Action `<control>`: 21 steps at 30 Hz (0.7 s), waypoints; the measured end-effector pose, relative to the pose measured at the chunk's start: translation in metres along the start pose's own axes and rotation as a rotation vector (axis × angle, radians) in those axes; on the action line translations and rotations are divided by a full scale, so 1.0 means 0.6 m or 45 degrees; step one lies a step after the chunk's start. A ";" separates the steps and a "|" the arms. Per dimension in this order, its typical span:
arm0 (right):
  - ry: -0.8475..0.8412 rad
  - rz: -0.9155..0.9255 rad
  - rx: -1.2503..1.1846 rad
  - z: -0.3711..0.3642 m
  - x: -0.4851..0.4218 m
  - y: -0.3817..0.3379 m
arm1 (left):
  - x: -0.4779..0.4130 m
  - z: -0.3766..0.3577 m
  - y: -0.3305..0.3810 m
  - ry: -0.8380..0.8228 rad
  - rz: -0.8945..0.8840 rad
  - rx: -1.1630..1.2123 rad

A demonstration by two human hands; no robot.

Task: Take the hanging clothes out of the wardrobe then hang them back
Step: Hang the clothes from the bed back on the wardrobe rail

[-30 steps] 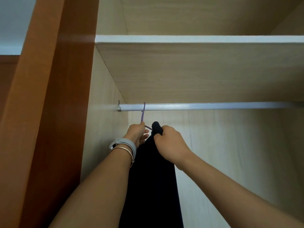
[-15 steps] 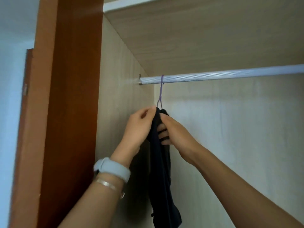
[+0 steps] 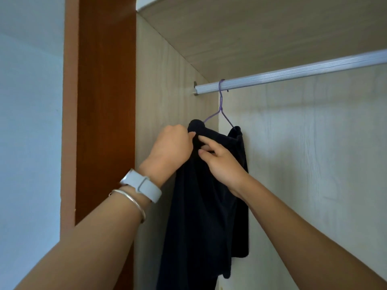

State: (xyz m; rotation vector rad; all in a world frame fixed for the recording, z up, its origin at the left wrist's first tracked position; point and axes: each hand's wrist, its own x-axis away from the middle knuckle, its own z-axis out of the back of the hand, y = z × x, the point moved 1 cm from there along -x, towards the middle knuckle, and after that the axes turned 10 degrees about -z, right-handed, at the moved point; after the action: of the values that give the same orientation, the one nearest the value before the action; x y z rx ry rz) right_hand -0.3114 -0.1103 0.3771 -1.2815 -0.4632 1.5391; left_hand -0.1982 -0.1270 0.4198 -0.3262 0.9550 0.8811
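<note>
A dark navy garment (image 3: 207, 206) hangs on a thin purple hanger (image 3: 220, 105), whose hook sits over the silver rail (image 3: 293, 73) close to the rail's left end. My left hand (image 3: 170, 147), with a pale watch and a bangle on the wrist, grips the garment's upper left edge by the hanger's shoulder. My right hand (image 3: 219, 162) pinches the dark cloth just below the top, index finger stretched toward the left hand. The hanger's lower bar is hidden under the cloth.
The pale wardrobe side wall (image 3: 165, 80) stands right behind the garment on the left. A brown door edge (image 3: 104, 101) is left of my left arm. A shelf (image 3: 251, 28) runs overhead. To the right of the hanger the rail carries nothing.
The view has swung left and closer. The garment now spreads wider across the hanger's shoulders, and both hands have shifted from the bunched top to its upper left part.
</note>
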 end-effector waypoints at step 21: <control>-0.826 -0.886 0.423 -0.221 0.490 0.538 | 0.821 -0.172 -0.129 -0.806 0.987 0.447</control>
State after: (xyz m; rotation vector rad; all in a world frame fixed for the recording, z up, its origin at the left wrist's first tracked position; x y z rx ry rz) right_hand -0.3111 -0.0216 -0.0704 -0.2720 -0.9059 1.3090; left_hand -0.0615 0.0126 -0.0508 0.6454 0.6038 1.3752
